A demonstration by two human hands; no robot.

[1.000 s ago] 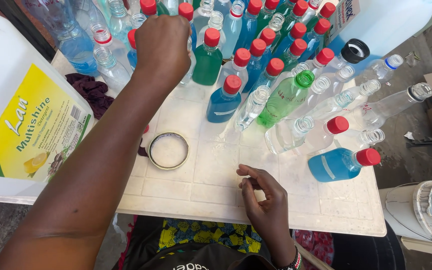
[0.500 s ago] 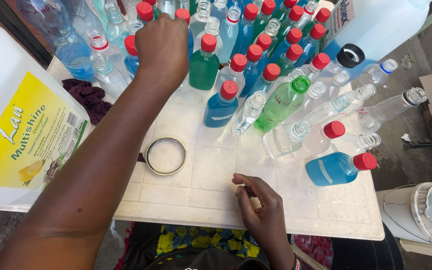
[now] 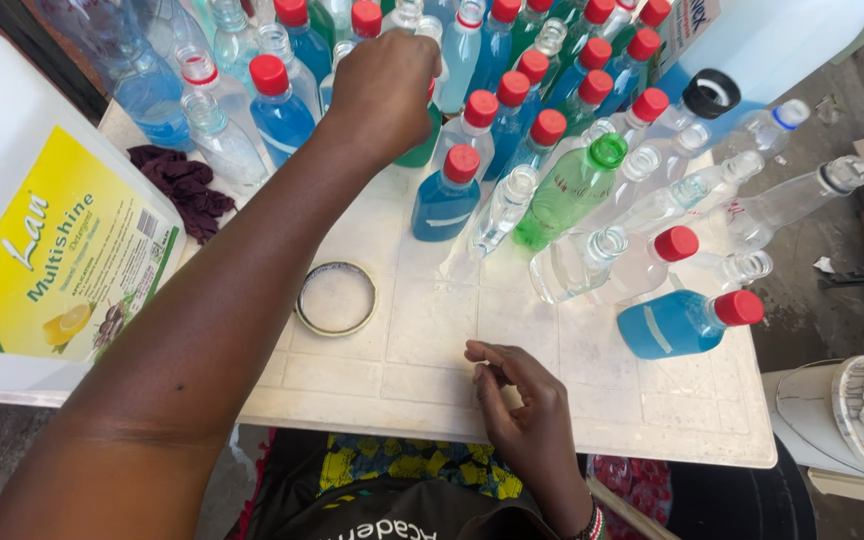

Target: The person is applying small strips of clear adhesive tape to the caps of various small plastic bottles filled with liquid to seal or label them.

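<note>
Nearest the person, the right hand rests on the white bench close to its near edge, fingers loosely curled and holding nothing. Bare bench lies ahead of it, with a ring of tape to the left. A big white jug with a yellow label fills the left edge, a dark cloth behind it. Right of the open patch, a blue bottle with a red cap lies on its side near the bench's right edge. Farther off, the left hand closes its fingers over a green bottle among crowded red-capped bottles.
</note>
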